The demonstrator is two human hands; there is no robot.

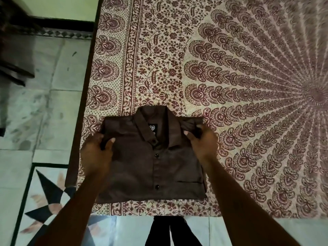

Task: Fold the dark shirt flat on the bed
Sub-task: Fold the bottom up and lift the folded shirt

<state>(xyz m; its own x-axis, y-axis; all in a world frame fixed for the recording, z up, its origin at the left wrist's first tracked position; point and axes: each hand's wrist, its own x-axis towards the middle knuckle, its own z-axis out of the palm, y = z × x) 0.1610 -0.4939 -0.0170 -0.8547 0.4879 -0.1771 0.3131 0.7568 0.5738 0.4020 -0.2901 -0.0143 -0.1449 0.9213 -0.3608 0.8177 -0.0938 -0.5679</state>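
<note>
Both of my hands are on the dark shirt (152, 160), which lies folded into a rectangle, collar away from me, at the near corner of the bed (248, 86). My left hand (96, 153) pinches the shirt's left edge near the shoulder, thumb on top and fingers curled under the cloth. My right hand (202, 141) grips the right shoulder fold the same way. Both forearms reach straight forward, wrists slightly bent down.
</note>
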